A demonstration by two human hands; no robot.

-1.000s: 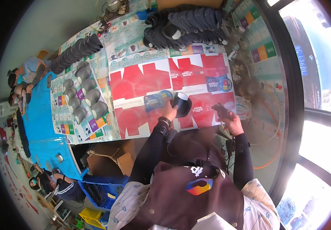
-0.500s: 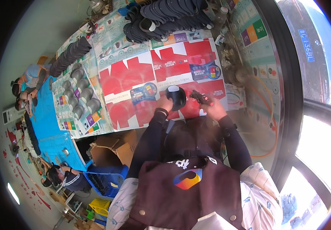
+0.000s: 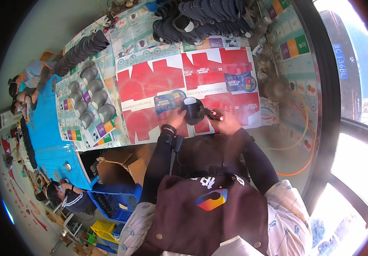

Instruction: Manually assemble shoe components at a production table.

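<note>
Between the thumb and fingers of my left hand (image 3: pixel 176 118) is a black curved cup-shaped piece (image 3: pixel 194 114) with a white patch on its upper edge. My right hand (image 3: pixel 228 123) grips a dark hand tool (image 3: pixel 209 113) with pinkish-red ends, its exact kind unclear. The tool's front end meets or overlaps the piece's right side; I cannot tell whether they touch. Both hands are above the near part of flat red-and-white printed cardboard sheets (image 3: pixel 150 79) on the table.
Grey rounded cup shapes (image 3: pixel 98 99) stand in rows at left. Nested dark curved pieces (image 3: pixel 211 13) are stacked at the back. An orange hose (image 3: pixel 309 155) loops at right. An open cardboard box (image 3: pixel 124 164) and blue crate (image 3: pixel 128 194) lie below. Other people (image 3: pixel 75 198) work at left.
My right hand has moved left, bringing the tool up to the black piece. The left hand has shifted slightly left with the piece. The view has turned a little, so the table appears further right.
</note>
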